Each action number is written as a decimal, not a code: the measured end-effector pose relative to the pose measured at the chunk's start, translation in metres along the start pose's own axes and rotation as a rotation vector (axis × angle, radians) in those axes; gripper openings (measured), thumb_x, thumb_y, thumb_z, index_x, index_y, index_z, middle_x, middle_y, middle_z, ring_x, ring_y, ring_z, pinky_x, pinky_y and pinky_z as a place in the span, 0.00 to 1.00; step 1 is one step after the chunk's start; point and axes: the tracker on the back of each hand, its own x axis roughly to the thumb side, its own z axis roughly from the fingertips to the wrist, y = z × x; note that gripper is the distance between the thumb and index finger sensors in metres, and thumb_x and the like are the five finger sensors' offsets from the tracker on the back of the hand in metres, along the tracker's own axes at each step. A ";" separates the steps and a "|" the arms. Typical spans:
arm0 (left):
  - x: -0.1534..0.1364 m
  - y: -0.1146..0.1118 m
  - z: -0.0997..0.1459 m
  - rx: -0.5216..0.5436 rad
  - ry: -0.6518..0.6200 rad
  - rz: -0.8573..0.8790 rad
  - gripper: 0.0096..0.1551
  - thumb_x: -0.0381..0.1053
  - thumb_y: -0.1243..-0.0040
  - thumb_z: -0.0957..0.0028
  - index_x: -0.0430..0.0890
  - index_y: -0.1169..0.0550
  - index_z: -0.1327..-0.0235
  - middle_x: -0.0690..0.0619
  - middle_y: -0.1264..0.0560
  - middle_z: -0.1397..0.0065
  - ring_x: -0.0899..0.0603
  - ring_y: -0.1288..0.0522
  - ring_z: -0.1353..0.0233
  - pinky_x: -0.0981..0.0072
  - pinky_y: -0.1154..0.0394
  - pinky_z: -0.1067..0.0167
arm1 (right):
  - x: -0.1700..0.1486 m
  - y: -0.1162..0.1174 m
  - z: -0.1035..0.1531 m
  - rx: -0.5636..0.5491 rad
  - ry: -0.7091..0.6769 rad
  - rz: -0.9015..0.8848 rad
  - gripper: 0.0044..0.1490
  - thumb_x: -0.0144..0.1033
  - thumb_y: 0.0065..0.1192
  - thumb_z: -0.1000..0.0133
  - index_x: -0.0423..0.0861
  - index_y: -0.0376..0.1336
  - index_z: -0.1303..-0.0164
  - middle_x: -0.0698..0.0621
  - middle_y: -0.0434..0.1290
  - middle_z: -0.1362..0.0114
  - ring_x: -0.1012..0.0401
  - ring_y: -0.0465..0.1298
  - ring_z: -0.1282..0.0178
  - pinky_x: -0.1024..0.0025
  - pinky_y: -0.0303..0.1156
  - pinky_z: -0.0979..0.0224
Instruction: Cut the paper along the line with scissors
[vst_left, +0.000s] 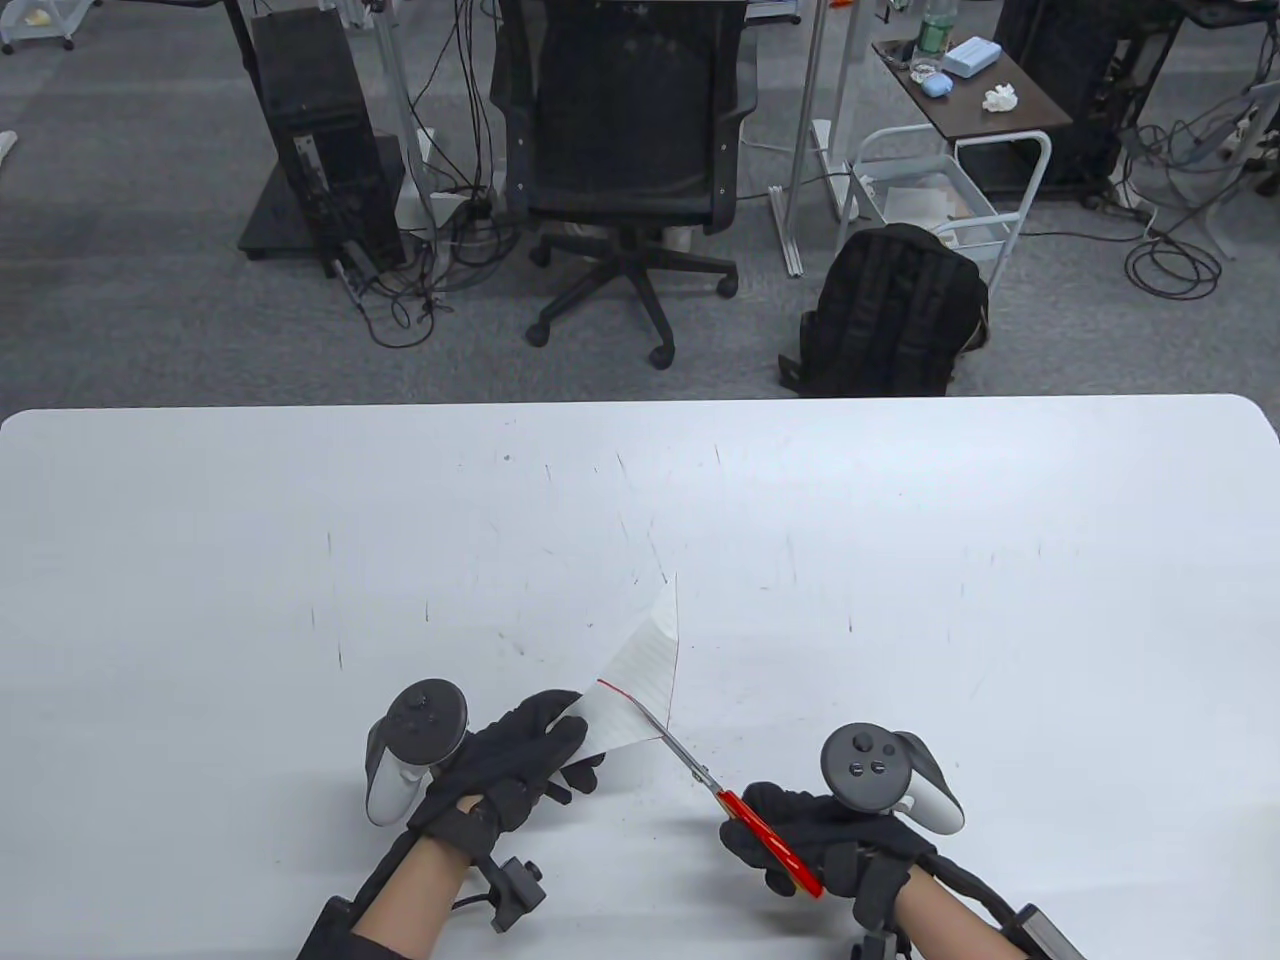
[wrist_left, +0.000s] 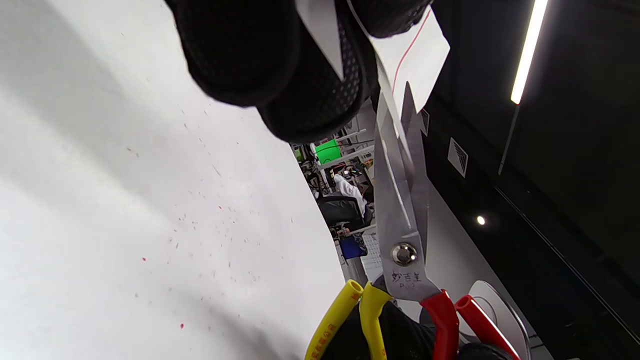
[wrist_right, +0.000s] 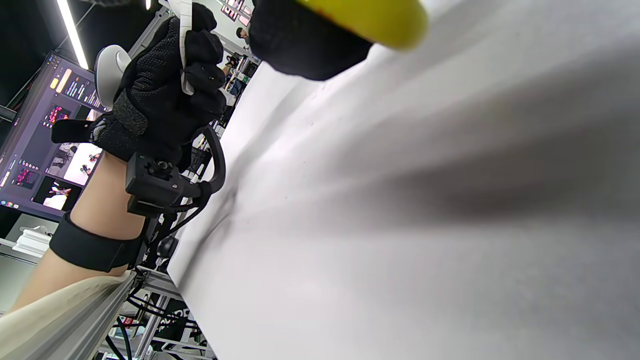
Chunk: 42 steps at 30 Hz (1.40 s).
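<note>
A white lined paper (vst_left: 645, 675) with a red line is held up off the table by my left hand (vst_left: 520, 755), which pinches its near left corner. My right hand (vst_left: 800, 830) grips the red and yellow handles of the scissors (vst_left: 700, 775). The steel blades sit on the paper's lower edge along the red line. In the left wrist view the blades (wrist_left: 400, 200) are nearly closed around the paper (wrist_left: 415, 55). In the right wrist view my left hand (wrist_right: 165, 95) holds the paper edge (wrist_right: 184, 50), and a yellow handle (wrist_right: 370, 15) shows at the top.
The white table (vst_left: 900, 600) carries small scuffs and paper specks. Beyond its far edge stand an office chair (vst_left: 625, 150), a black backpack (vst_left: 890, 315) and a computer tower (vst_left: 315, 140) on the floor.
</note>
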 end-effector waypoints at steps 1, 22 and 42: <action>0.000 0.000 0.000 -0.006 -0.002 0.003 0.22 0.53 0.52 0.31 0.46 0.34 0.28 0.54 0.21 0.41 0.55 0.16 0.46 0.74 0.17 0.50 | 0.000 0.000 0.000 0.001 0.001 0.000 0.46 0.70 0.38 0.37 0.37 0.54 0.34 0.39 0.69 0.39 0.61 0.76 0.57 0.71 0.69 0.55; -0.002 0.001 0.000 -0.014 0.003 0.016 0.22 0.52 0.49 0.32 0.44 0.31 0.30 0.53 0.19 0.44 0.55 0.15 0.49 0.74 0.17 0.53 | 0.001 -0.003 0.001 -0.075 0.009 0.008 0.40 0.65 0.46 0.39 0.38 0.60 0.41 0.42 0.74 0.47 0.66 0.78 0.66 0.78 0.70 0.64; -0.002 -0.002 -0.001 -0.055 0.006 0.035 0.22 0.54 0.49 0.33 0.41 0.25 0.36 0.53 0.16 0.53 0.57 0.14 0.58 0.76 0.16 0.61 | 0.001 0.000 0.001 0.012 -0.025 0.019 0.45 0.69 0.39 0.37 0.37 0.56 0.35 0.40 0.70 0.40 0.61 0.76 0.59 0.72 0.69 0.57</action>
